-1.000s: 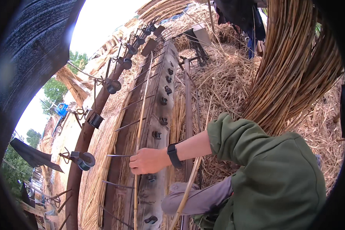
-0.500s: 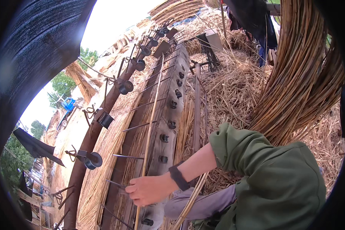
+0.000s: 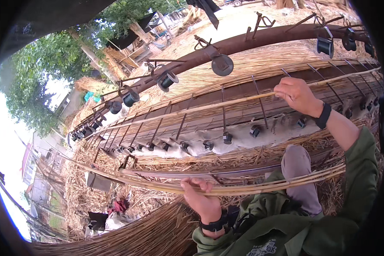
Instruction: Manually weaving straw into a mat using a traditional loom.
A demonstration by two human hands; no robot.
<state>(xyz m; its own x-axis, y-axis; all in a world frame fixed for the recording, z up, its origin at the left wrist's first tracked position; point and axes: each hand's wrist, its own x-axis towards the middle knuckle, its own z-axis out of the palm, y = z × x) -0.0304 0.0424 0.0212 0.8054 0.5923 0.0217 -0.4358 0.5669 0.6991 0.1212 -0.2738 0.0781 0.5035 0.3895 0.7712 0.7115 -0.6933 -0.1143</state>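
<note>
My left hand [image 3: 202, 204] is closed around several long reed stalks [image 3: 264, 187] in front of my body. Their thin ends reach far to the left. My right hand [image 3: 301, 97] pinches a single reed stalk [image 3: 226, 103], which lies lengthwise over a row of metal rods [image 3: 182, 123] on the loom-like frame. Along the frame's near side, small black spools [image 3: 227, 137] sit on a pale covered beam [image 3: 239, 144]. Above the rods runs a curved brown pipe [image 3: 187, 61], carrying hanging wire spools [image 3: 222, 65] and bent metal hooks.
A woven reed mat [image 3: 281, 51] spreads out beyond the rods. Close to me lies a thick reed bundle [image 3: 158, 228], with loose straw [image 3: 79, 192] on the ground at the left. A metal rail [image 3: 183, 174] crosses between me and the frame. Trees [image 3: 42, 81] stand far left.
The view has swung toward the left end of the frame. My left hand with its reed stalks has come into view. My right hand remains on the stalk over the rods.
</note>
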